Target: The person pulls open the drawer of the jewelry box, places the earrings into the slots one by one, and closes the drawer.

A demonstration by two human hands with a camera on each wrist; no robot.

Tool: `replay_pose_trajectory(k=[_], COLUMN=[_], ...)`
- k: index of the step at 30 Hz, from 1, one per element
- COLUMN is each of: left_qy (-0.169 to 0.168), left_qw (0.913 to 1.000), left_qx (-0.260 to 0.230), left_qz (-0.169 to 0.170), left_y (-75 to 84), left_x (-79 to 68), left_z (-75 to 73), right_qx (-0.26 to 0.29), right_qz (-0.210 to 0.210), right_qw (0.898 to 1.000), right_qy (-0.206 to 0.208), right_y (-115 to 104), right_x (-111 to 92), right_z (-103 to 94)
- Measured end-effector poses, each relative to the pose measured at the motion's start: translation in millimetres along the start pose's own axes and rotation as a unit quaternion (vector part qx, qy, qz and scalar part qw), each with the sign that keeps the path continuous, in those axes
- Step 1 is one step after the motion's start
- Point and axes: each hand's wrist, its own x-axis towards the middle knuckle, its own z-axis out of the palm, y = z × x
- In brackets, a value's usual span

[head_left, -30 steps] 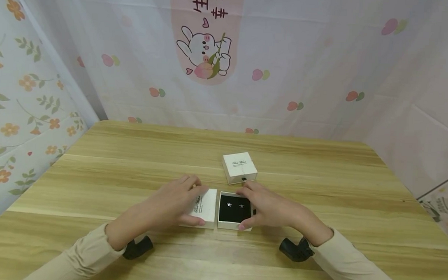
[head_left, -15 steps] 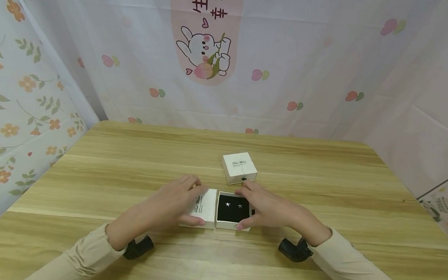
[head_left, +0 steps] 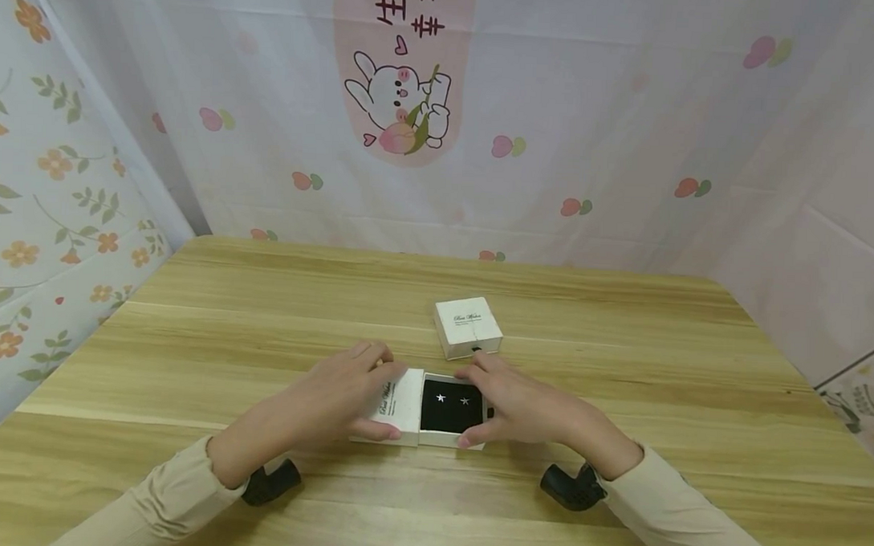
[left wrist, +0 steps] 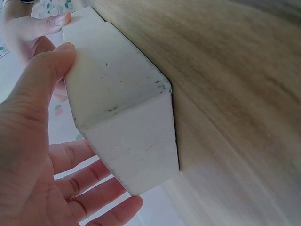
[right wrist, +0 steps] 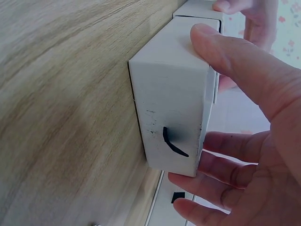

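Observation:
My left hand (head_left: 331,396) grips the white lettered sleeve (head_left: 407,404) of a small jewellery box, thumb on the near side and fingers at the far side. Opposite it, my right hand (head_left: 529,406) holds the box's drawer (head_left: 440,439) by its two sides. On the drawer's black pad (head_left: 452,419) sit two small silver star-shaped studs (head_left: 441,398). The drawer's left end is right at the sleeve's mouth, most of the pad uncovered. In the right wrist view a black pull loop (right wrist: 174,143) shows on the drawer's outer end. The sleeve's closed-looking end (left wrist: 134,146) faces the left wrist camera.
A second white lettered box (head_left: 468,322) stands just behind the drawer, near my right fingertips. The wooden table (head_left: 623,336) runs back to a printed cloth (head_left: 602,110). Black wrist mounts (head_left: 574,487) hang under both forearms.
My right hand has slid the drawer a little to the left, and the gap between it and the sleeve has closed. The left hand and the sleeve have stayed in place.

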Motion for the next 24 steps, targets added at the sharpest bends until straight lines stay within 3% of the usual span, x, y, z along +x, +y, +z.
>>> replay_pose_trajectory(k=[24], left_qy=[-0.008], left_qw=[1.0], left_qx=[-0.001], left_qz=[-0.003], left_y=[1.7], left_x=[0.2], left_z=[-2.9], right_qx=[-0.01], right_qz=[-0.005], right_qw=[1.0], right_qy=[-0.006], right_y=[-5.4], right_x=[7.7], right_z=[0.2])
